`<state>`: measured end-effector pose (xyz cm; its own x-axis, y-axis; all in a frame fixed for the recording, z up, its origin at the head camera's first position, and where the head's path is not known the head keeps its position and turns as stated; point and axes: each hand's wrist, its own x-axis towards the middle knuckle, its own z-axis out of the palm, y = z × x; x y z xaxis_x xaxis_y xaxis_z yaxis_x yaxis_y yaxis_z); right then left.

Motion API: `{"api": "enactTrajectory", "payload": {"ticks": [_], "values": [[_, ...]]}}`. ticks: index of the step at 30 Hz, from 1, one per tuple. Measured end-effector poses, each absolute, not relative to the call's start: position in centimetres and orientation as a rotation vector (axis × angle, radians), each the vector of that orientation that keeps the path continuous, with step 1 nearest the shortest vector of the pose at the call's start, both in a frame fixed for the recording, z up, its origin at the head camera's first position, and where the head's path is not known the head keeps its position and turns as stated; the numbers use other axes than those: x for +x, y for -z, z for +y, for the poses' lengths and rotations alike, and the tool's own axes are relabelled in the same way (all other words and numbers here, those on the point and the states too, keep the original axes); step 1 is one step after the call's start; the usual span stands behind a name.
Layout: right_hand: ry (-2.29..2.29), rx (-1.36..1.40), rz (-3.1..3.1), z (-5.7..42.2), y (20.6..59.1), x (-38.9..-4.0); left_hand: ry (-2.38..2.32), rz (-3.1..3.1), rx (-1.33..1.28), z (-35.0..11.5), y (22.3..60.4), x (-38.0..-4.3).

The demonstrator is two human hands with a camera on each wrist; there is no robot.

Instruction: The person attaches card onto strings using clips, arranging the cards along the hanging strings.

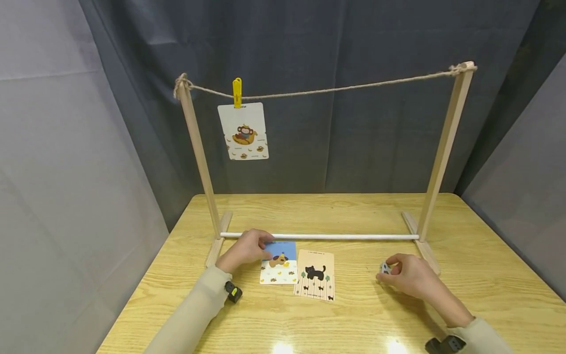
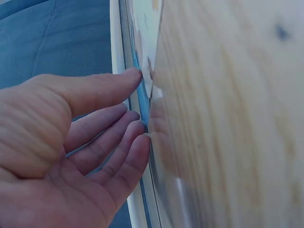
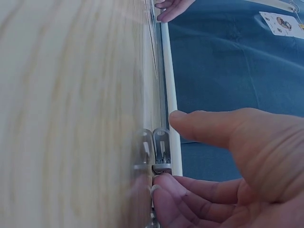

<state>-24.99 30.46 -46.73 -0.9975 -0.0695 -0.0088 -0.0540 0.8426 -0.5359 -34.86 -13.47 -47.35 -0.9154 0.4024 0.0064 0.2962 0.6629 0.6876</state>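
On the table lies a card [image 1: 278, 272], blue above and white below, with a dog picture. My left hand [image 1: 251, 247] is at its upper left side, fingertips and thumb at the card; in the left wrist view the left hand [image 2: 71, 147] has thumb and fingers apart. Beside that card is a cream card [image 1: 315, 287] with a black cat. Farther right, my right hand [image 1: 409, 275] reaches down to small clothespins [image 1: 385, 268]. In the right wrist view the fingertips touch a grey clothespin [image 3: 162, 149], while the thumb stands off from it.
A wooden frame's left post [image 1: 199, 147] and right post [image 1: 444, 157] carry a twine line [image 1: 309, 92]. From it a yellow clothespin [image 1: 237, 93] holds a monkey card [image 1: 245, 147]. A white rod [image 1: 336, 237] joins the feet behind the cards.
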Motion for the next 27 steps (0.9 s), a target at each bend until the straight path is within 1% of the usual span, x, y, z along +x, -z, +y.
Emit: {"api": "enactTrajectory", "payload": {"ticks": [16, 27], "values": [[0.845, -0.090, 2.982, 30.51, 46.69, -25.13, -1.014, 2.750, 0.560, -13.08, 47.18, -34.86], [0.852, -0.114, 2.972, 30.69, 47.00, -25.13, -0.943, 2.723, 0.627, -13.30, 47.08, -34.72]]}}
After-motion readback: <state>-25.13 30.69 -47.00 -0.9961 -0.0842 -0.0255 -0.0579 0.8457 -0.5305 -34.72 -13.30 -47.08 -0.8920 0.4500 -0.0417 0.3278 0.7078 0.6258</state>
